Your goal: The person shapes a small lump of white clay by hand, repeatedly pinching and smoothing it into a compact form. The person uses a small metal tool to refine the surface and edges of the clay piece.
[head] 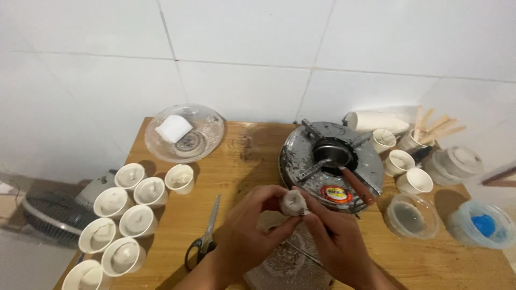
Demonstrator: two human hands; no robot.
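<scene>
Small pale grey wax candle, stubby cylinder (293,203): pinched between both hands above the near middle of the wooden table (258,156). Long axis roughly upright, top tilted slightly far-left. Left hand (252,225) fingers pressed on its left side; right hand (333,236) fingertips pressed on its right and underside; equally near. Left: white paper cups filled with wax (123,220), black-handled scissors (207,231). Far right: round metal stove with small pot (333,161). Far left: clear glass bowl (184,132).

Scissors (206,236) lie near left; filled white cups (124,225) cluster far left; glass bowl (184,132) sits behind; round metal burner (331,164) stands right.
</scene>
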